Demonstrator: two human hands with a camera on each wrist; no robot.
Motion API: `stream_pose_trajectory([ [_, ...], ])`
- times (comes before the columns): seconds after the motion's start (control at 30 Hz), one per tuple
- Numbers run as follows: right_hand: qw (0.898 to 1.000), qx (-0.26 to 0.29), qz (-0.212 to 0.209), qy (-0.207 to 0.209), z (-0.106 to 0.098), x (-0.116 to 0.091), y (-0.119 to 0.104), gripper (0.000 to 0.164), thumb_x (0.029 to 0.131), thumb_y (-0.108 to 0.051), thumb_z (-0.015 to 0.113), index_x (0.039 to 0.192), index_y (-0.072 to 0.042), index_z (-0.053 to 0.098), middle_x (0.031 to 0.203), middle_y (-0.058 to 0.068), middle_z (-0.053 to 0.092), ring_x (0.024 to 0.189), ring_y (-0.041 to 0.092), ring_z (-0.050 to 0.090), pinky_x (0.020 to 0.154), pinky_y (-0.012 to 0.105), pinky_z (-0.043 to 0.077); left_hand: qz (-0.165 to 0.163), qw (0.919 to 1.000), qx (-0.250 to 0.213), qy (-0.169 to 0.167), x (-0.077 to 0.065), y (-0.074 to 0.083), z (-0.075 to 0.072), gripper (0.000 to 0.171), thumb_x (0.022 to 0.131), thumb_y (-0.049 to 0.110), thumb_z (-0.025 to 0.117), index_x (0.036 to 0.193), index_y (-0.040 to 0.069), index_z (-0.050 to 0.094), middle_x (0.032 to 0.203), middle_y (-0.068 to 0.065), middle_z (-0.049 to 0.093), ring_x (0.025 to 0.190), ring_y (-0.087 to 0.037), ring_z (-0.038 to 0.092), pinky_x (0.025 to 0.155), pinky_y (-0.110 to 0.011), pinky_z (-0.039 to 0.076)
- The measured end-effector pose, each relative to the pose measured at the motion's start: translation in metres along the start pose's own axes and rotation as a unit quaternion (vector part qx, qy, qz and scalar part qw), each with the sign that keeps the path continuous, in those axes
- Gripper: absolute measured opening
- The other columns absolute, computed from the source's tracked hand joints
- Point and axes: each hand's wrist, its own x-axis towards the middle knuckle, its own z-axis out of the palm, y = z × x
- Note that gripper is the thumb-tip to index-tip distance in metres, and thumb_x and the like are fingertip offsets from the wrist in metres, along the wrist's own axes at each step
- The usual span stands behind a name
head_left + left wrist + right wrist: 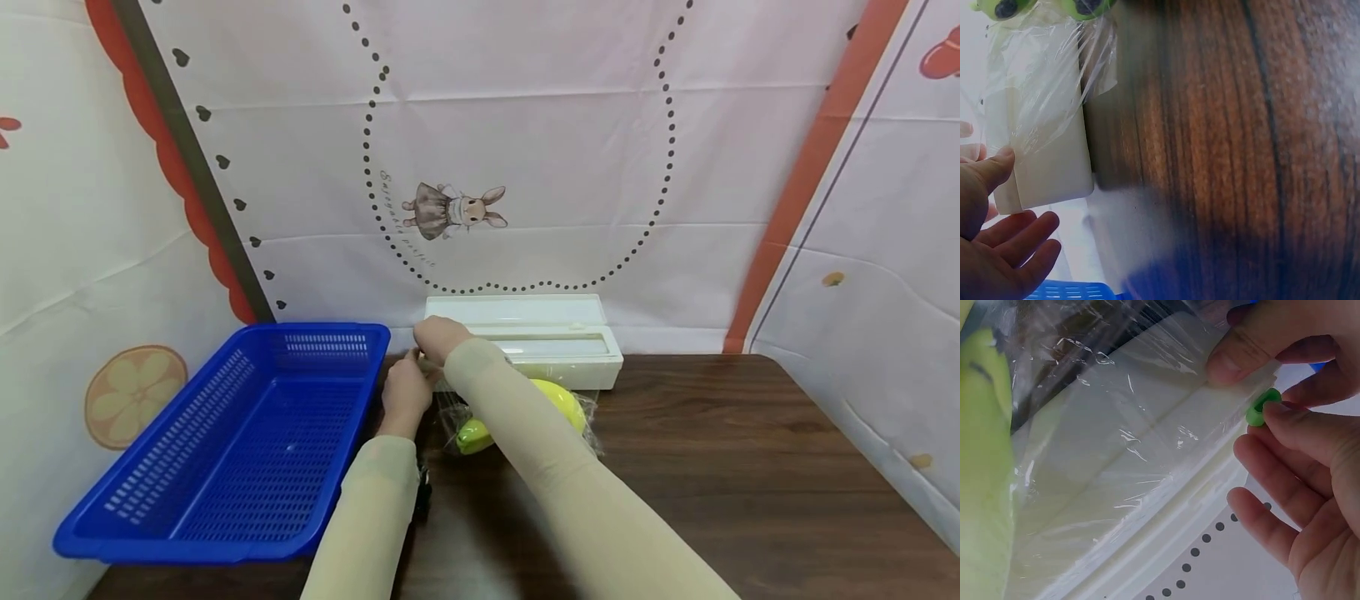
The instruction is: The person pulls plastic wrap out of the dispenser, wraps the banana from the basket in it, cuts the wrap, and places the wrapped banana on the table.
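Note:
A white cling film dispenser (566, 371) stands at the back of the table with its lid (517, 310) raised. My right hand (442, 337) is at its left end, pinching a small green slide cutter (1264, 407) between thumb and fingers. Beside it, my left hand (405, 396) holds the same end, thumb (1000, 165) on the front face and fingers around the corner. Clear cling film (1129, 434) stretches down the dispenser's front. Yellow banana-like fruit (562, 404) with green ends lies in front, under film and partly hidden by my right sleeve.
A blue perforated basket (258, 467) sits on the left side of the dark wooden table (720, 467). Printed white cloth (525, 150) hangs behind the dispenser and along both sides.

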Motion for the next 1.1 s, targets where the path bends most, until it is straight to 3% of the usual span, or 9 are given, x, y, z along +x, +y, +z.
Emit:
stream_pose_trajectory([
  [0.13,1.0,0.011,0.004,-0.006,0.0,0.0,0.001,0.013,0.092,-0.01,0.058,0.102,-0.013,0.067,0.103,0.0,0.07,0.086,0.011,0.064,0.079,0.025,0.051,-0.001,1.0,0.002,-0.008,0.0,0.001,0.0,0.052,0.09,0.037,0.063,0.137,0.018,0.051,0.117,-0.02,0.062,0.098,-0.036,0.064,0.077,-0.051,0.052],
  [0.37,1.0,0.026,0.013,-0.006,0.001,0.002,0.0,0.01,0.091,-0.012,0.06,0.098,-0.013,0.067,0.101,0.001,0.07,0.085,0.011,0.063,0.08,0.026,0.051,0.012,0.9999,0.01,-0.007,0.001,-0.001,-0.003,0.044,0.09,0.035,0.064,0.129,0.016,0.06,0.113,-0.02,0.065,0.091,-0.035,0.065,0.073,-0.049,0.052],
  [0.6,1.0,0.02,0.013,-0.003,0.003,0.002,-0.003,0.013,0.091,-0.01,0.059,0.103,-0.012,0.066,0.104,0.001,0.069,0.088,0.013,0.063,0.083,0.028,0.051,0.023,0.9979,0.059,-0.012,0.001,-0.001,-0.005,0.044,0.091,0.035,0.062,0.13,0.016,0.059,0.103,-0.021,0.068,0.084,-0.035,0.066,0.067,-0.049,0.052],
  [0.83,0.999,0.039,0.005,-0.011,0.004,0.004,-0.001,0.013,0.088,-0.009,0.063,0.098,-0.015,0.07,0.103,0.0,0.07,0.092,0.013,0.065,0.084,0.027,0.051,0.027,0.9947,0.098,-0.014,0.001,-0.001,-0.007,0.039,0.09,0.038,0.063,0.103,0.002,0.07,0.092,-0.022,0.07,0.077,-0.036,0.066,0.062,-0.048,0.052],
  [1.1,0.999,0.04,0.004,-0.007,0.002,0.009,0.006,0.011,0.088,-0.003,0.058,0.089,-0.01,0.066,0.092,0.002,0.068,0.076,0.014,0.06,0.072,0.026,0.05,0.042,0.9911,0.123,-0.031,0.003,0.003,-0.012,0.042,0.091,0.037,0.06,0.121,0.008,0.064,0.091,-0.019,0.07,0.073,-0.033,0.066,0.06,-0.046,0.053],
])
